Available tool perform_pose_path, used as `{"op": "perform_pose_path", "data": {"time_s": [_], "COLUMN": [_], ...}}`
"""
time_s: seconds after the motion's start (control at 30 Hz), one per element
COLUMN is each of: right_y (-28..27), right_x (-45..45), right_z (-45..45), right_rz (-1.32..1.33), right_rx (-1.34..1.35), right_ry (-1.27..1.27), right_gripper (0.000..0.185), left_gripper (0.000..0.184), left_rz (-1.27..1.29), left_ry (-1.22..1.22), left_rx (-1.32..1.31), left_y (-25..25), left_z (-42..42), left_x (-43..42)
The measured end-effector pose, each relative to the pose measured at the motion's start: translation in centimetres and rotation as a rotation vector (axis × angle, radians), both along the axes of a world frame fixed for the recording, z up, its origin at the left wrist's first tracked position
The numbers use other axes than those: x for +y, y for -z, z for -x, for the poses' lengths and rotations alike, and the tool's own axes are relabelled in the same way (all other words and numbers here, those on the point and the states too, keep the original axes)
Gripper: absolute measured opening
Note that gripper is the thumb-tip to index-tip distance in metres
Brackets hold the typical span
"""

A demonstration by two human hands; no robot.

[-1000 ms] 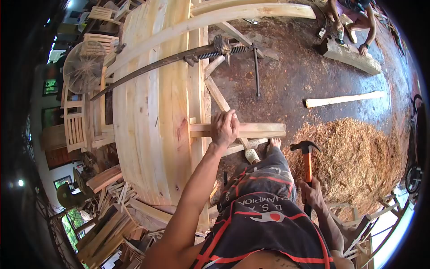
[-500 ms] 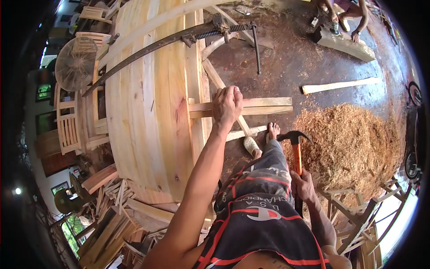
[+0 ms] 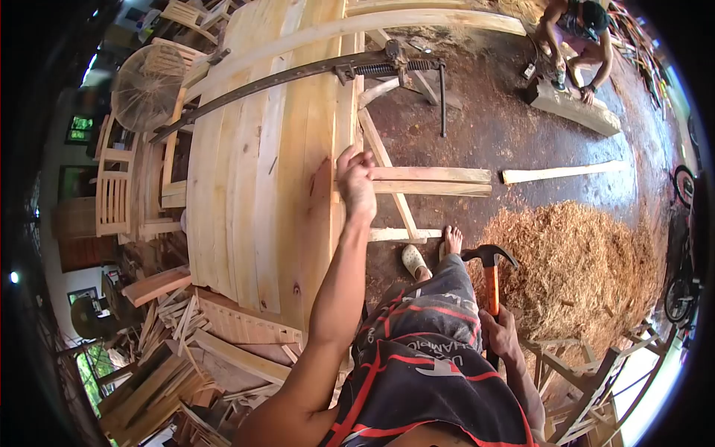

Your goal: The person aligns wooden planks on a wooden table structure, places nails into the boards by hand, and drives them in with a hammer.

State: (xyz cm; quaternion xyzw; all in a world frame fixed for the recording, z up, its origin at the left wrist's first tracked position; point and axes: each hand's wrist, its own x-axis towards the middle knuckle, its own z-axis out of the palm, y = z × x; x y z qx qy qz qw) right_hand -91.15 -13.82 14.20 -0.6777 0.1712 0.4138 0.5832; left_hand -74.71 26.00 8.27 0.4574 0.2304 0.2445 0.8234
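Observation:
My left hand [image 3: 356,181] is at the right edge of a wide panel of joined boards [image 3: 261,149], its fingers curled at the inner end of two narrow wooden strips [image 3: 439,182]. Side by side, the strips stick out past the panel edge over the floor. Down by my right thigh, my right hand [image 3: 500,331] is closed around the orange handle of a claw hammer [image 3: 491,279], its dark head upward. A long bar clamp [image 3: 290,80] with a screw and T-handle spans the panel beyond my left hand.
A co-worker [image 3: 577,45] crouches at the upper right with a tool on a thick timber [image 3: 577,110]. A pale wooden piece [image 3: 562,172] lies on the floor near a large heap of shavings [image 3: 573,276]. Wooden frames [image 3: 596,387] stand lower right; offcuts [image 3: 164,372] pile lower left.
My left hand has slid along the strips toward the panel. The hammer stays in my right hand by my leg. The view has shifted, showing more of the co-worker.

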Motion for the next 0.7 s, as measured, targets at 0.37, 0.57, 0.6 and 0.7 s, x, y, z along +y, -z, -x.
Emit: {"op": "perform_pose_path", "data": {"time_s": [0.37, 0.57, 0.6, 0.7], "right_y": [0.5, -1.4, -0.8, -0.9], "right_x": [1.6, 3.0, 2.8, 2.9], "right_z": [1.6, 3.3, 3.8, 5.2], "right_rz": [-0.056, 0.023, 0.050, 0.088], "right_rx": [0.001, -0.082, -0.131, -0.121], "right_ry": [0.031, -0.027, -0.047, -0.051], "right_gripper": [0.022, 0.024, 0.024, 0.022], "left_gripper": [0.048, 0.022, 0.014, 0.015], "left_rz": [0.132, 0.035, 0.021, -0.205], "left_ry": [0.148, 0.215, 0.175, 0.190], "left_rx": [-0.032, 0.041, 0.009, 0.169], "left_y": [-5.0, -5.9, -6.1, -5.3], "left_z": [9.8, 9.1, 8.8, 9.4], "left_x": [7.9, 10.8, 11.0, 13.8]}}
